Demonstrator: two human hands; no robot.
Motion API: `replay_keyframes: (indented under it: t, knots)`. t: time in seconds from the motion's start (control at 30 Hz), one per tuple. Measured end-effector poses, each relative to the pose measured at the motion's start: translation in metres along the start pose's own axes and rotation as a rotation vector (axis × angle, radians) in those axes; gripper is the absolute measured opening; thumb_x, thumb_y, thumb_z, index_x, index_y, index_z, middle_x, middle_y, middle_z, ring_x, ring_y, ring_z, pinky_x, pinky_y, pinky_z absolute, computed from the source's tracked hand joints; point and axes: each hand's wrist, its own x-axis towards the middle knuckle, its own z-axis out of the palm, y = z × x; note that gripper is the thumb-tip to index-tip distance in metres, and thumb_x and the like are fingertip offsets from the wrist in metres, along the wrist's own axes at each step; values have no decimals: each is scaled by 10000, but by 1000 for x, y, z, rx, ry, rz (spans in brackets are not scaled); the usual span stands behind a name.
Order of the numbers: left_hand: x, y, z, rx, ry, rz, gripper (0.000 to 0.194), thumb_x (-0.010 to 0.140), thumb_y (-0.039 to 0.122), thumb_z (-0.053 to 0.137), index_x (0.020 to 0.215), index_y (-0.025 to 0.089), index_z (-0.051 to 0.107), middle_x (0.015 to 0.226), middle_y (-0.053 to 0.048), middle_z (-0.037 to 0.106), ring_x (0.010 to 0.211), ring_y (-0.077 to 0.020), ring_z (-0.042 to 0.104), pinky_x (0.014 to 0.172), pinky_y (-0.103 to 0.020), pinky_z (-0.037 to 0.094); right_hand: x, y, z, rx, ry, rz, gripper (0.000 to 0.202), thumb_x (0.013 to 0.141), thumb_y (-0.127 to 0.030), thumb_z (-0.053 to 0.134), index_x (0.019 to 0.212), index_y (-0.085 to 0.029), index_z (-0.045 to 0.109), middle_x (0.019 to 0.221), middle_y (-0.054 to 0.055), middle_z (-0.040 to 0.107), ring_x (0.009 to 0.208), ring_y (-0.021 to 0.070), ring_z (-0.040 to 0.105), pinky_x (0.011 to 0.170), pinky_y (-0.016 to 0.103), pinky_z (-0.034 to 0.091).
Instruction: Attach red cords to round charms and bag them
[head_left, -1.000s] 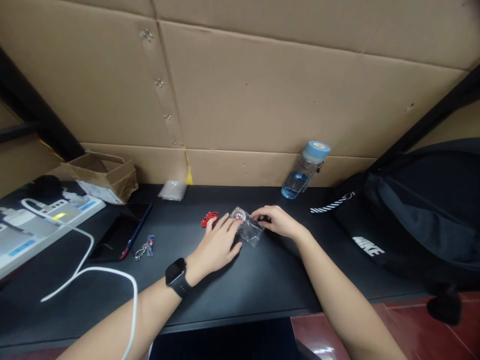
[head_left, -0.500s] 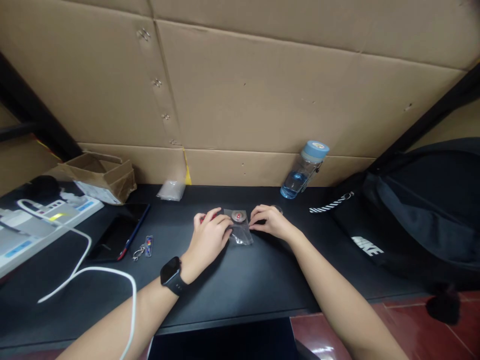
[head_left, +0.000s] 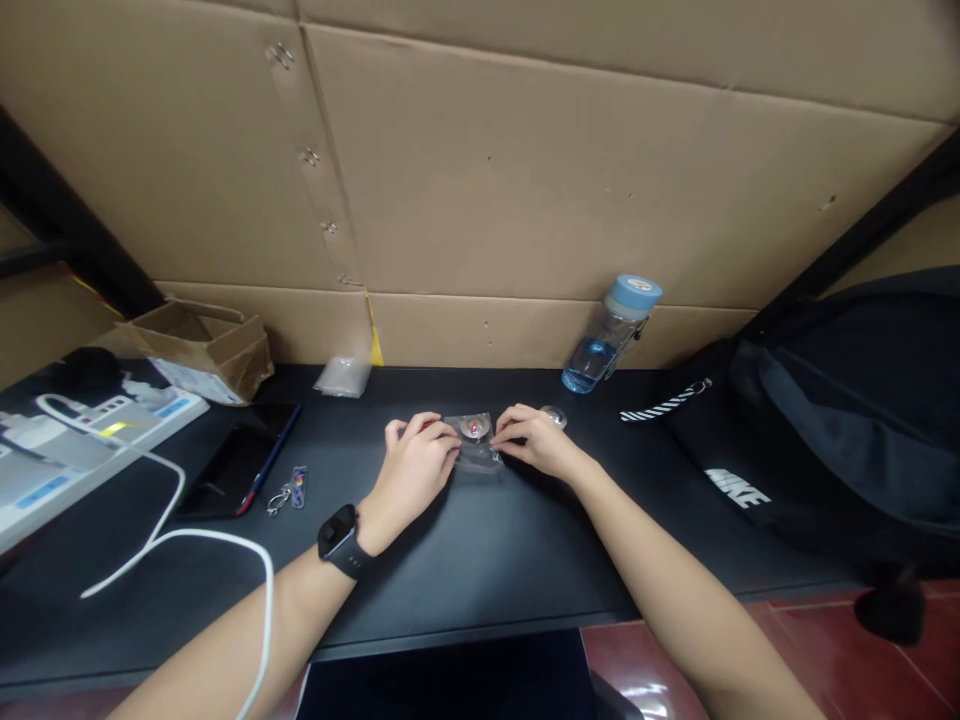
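A small clear plastic bag (head_left: 480, 462) lies between my hands on the black table, with a round silvery badge with a red centre (head_left: 475, 428) inside its upper part. The left edge of the bag is pinched by my left hand (head_left: 420, 458), which wears a black watch. Something red shows partly under its fingers; the rest of it is hidden. At the bag's right edge, the fingertips of my right hand (head_left: 536, 440) are pressed together on the plastic. Just behind that hand sits a round shiny disc (head_left: 555, 415), partly covered by it.
On the left are a power strip (head_left: 90, 450) with a white cable (head_left: 217, 538), a phone (head_left: 240, 460), a keychain (head_left: 298, 487) and a cardboard box (head_left: 206, 345). A folded plastic packet (head_left: 343, 377), a water bottle (head_left: 609, 335) and a black backpack (head_left: 817, 420) stand farther back and right.
My right hand has moved slightly left onto the bag's edge. The bag's lower part has shifted and flattened, and more of the disc behind my right hand shows.
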Motion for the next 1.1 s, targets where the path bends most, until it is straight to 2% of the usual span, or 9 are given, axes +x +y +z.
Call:
replay_keyframes:
  t: [0.17, 0.3, 0.5, 0.7, 0.87, 0.93, 1.0, 1.07, 1.1]
  knots:
    - [0, 0, 3, -20, -6, -27, 227, 979, 227, 579, 883, 273, 779, 1119, -39, 761, 1246, -295, 520, 981, -535, 265, 0, -9, -8, 41, -46, 36, 52, 904, -204, 692, 892, -218, 741, 1023, 64, 695, 944, 208, 635, 892, 354, 500]
    - [2, 5, -2, -32, -23, -81, 232, 975, 278, 583, 850, 250, 777, 1150, -56, 748, 1269, -311, 497, 971, -533, 270, 2, -18, -10, 33, -26, 78, 63, 892, -164, 657, 869, -214, 686, 980, 53, 689, 934, 210, 625, 882, 356, 487]
    - [5, 11, -9, -80, -54, -195, 356, 992, 407, 560, 768, 248, 787, 1223, -40, 707, 1265, -320, 467, 951, -515, 306, 1, -19, -10, 8, -11, 138, 50, 880, -227, 697, 835, -205, 695, 1072, 56, 637, 993, 210, 579, 932, 383, 447]
    - [3, 16, -6, 10, -22, -192, 404, 1016, 409, 514, 783, 237, 796, 1190, -66, 703, 1153, -308, 482, 877, -480, 353, 2, -19, -1, 6, -43, 241, 159, 916, -215, 644, 779, -191, 719, 1070, 66, 628, 987, 209, 546, 952, 391, 430]
    - [2, 19, -8, 107, 5, -174, 372, 993, 405, 564, 748, 216, 770, 1148, -87, 692, 1137, -316, 480, 859, -479, 363, 3, -25, 6, -72, -34, 337, 174, 843, -160, 675, 671, -184, 681, 1006, 62, 640, 941, 214, 533, 906, 382, 444]
    - [2, 21, -10, 153, 12, -176, 295, 970, 406, 604, 801, 214, 752, 1137, -93, 679, 1121, -317, 486, 848, -470, 372, 3, -26, 7, -117, -14, 373, 191, 820, -158, 687, 634, -185, 651, 954, 61, 635, 927, 219, 531, 885, 380, 447]
    - [2, 22, -11, 193, 22, -182, 185, 946, 382, 644, 943, 218, 729, 1143, -100, 664, 1106, -315, 493, 837, -458, 384, 2, -26, 7, -161, 10, 385, 162, 818, -192, 705, 666, -192, 649, 937, 62, 627, 924, 228, 527, 877, 386, 448]
    - [2, 23, -11, 218, 31, -182, 198, 929, 345, 670, 1086, 226, 692, 1181, -104, 644, 1107, -312, 495, 829, -449, 395, 2, -27, 7, -199, 53, 376, 79, 823, -257, 734, 817, -197, 683, 976, 73, 627, 936, 241, 522, 871, 394, 450]
    - [2, 23, -11, 223, 30, -173, 217, 928, 329, 671, 1125, 237, 682, 1209, -101, 634, 1115, -311, 493, 828, -448, 399, 3, -27, 7, -214, 75, 358, 140, 827, -283, 743, 926, -198, 694, 1023, 83, 630, 957, 248, 520, 874, 397, 450]
